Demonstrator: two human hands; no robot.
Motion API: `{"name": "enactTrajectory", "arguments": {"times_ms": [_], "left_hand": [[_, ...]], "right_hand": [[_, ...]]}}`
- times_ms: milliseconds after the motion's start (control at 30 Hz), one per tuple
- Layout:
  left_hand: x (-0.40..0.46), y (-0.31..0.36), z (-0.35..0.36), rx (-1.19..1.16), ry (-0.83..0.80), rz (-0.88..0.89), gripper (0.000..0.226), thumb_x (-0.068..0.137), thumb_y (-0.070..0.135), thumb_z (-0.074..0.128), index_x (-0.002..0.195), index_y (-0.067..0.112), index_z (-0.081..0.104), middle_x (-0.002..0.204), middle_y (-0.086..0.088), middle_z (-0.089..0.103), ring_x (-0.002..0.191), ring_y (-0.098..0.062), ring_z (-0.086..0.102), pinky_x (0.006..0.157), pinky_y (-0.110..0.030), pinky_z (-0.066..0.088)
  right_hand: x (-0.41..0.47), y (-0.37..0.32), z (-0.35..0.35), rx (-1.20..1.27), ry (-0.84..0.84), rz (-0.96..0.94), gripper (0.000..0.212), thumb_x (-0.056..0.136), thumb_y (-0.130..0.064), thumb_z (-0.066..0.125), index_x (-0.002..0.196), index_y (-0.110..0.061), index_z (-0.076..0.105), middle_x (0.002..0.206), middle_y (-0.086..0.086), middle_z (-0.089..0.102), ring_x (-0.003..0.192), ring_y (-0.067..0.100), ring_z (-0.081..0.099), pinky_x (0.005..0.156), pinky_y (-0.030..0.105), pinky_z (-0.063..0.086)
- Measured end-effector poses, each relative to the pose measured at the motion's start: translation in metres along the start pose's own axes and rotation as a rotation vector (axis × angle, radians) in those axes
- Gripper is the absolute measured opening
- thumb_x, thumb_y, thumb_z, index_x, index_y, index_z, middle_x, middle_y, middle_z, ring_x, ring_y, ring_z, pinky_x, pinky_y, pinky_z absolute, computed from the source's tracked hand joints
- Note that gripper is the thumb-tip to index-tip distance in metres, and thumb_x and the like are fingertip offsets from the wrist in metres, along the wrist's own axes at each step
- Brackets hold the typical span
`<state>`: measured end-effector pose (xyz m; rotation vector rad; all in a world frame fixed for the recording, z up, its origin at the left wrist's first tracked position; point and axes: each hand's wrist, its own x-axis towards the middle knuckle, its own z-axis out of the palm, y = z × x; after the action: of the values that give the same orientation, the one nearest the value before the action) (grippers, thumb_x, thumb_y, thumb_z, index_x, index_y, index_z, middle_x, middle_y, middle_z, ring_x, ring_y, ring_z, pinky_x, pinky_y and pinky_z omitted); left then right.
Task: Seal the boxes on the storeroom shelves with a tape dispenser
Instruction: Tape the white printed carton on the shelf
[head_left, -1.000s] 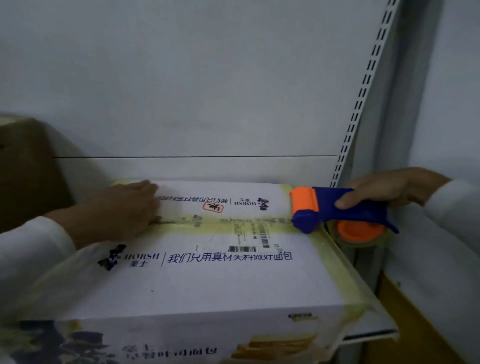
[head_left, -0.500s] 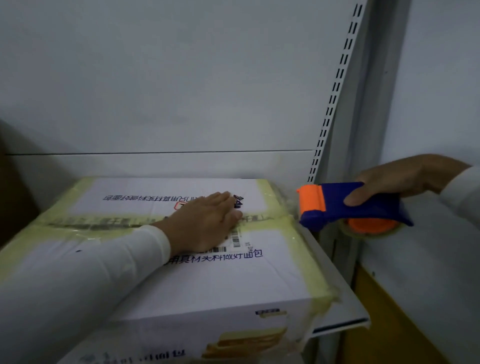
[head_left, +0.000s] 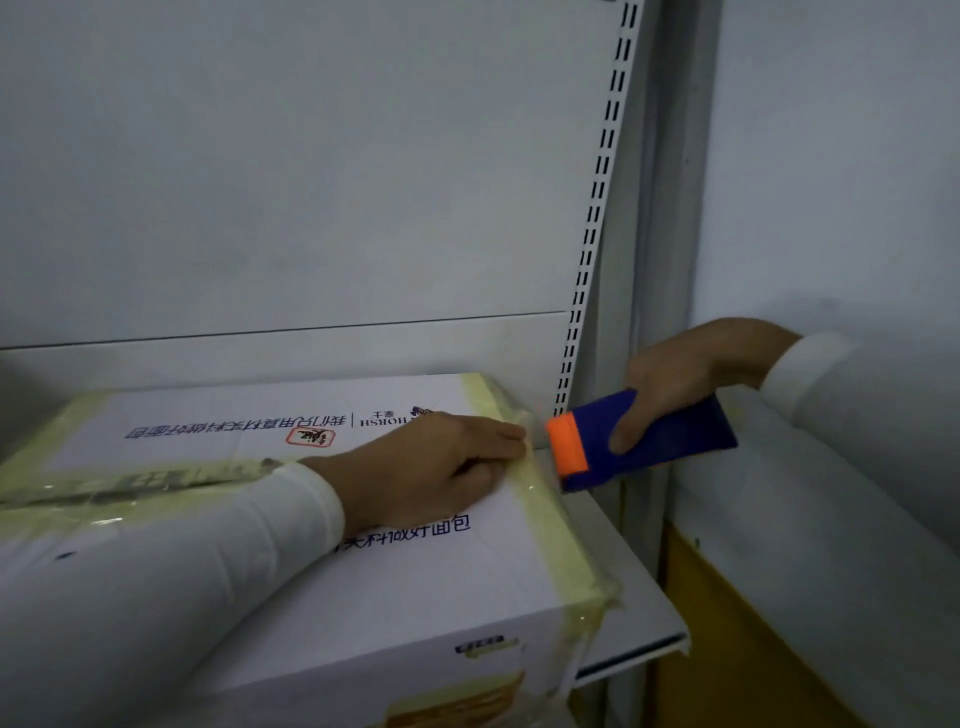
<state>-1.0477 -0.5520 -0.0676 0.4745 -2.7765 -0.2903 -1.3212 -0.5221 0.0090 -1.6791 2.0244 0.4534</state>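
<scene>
Our left fingers (head_left: 493, 434) lay straight and pressed together, flat on the yellowish tape (head_left: 540, 499) at the right edge of the box top, near the middle of the frame. The left hand (head_left: 426, 467) rested there on the box (head_left: 363, 571), and its white sleeve (head_left: 182, 545) ran down to the lower left. Our right fingers (head_left: 631, 431) were curled around the blue body of the tape dispenser (head_left: 644, 441), just right of the box and apart from it. The right hand (head_left: 691, 374) held it in the air, the orange front end (head_left: 569, 447) turned toward the box corner. The white box, with blue printed characters and tape along its middle seam, stood on the pale shelf (head_left: 634, 608) at the lower centre. Behind it rose the grey back panel (head_left: 311, 182) and a slotted upright (head_left: 597, 208).
</scene>
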Motion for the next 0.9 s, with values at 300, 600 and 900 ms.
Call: {"name": "enactTrajectory", "arguments": {"times_ms": [300,600,900], "left_hand": [[0.033,-0.008,0.003,0.096,-0.039,0.207,0.033,0.099,0.03,0.042,0.107,0.009,0.067,0.107,-0.006,0.063,0.106,-0.02,0.052,0.097,-0.03,0.037],[0.053,-0.002,0.019,0.095,-0.139,0.05,0.044,0.102,0.041,0.029,0.06,0.028,0.035,0.06,0.009,0.041,0.067,-0.004,0.039,0.076,-0.033,0.037],[0.035,0.001,0.009,0.023,-0.081,-0.011,0.037,0.102,0.037,0.029,0.073,0.024,0.049,0.085,-0.007,0.057,0.086,-0.026,0.055,0.084,-0.039,0.045]], "right_hand": [[0.01,0.028,0.04,0.101,0.256,-0.036,0.044,0.08,-0.062,0.069,0.07,-0.02,0.058,0.064,-0.006,0.061,0.051,0.004,0.057,0.044,0.013,0.04],[-0.023,0.024,0.07,0.402,0.452,0.045,0.048,0.079,-0.059,0.07,0.076,-0.012,0.062,0.072,0.004,0.065,0.059,0.012,0.06,0.051,0.017,0.043],[-0.098,-0.022,0.102,0.671,0.652,0.082,0.047,0.08,-0.055,0.072,0.087,-0.009,0.065,0.084,0.01,0.071,0.072,0.02,0.068,0.061,0.025,0.05]]}}
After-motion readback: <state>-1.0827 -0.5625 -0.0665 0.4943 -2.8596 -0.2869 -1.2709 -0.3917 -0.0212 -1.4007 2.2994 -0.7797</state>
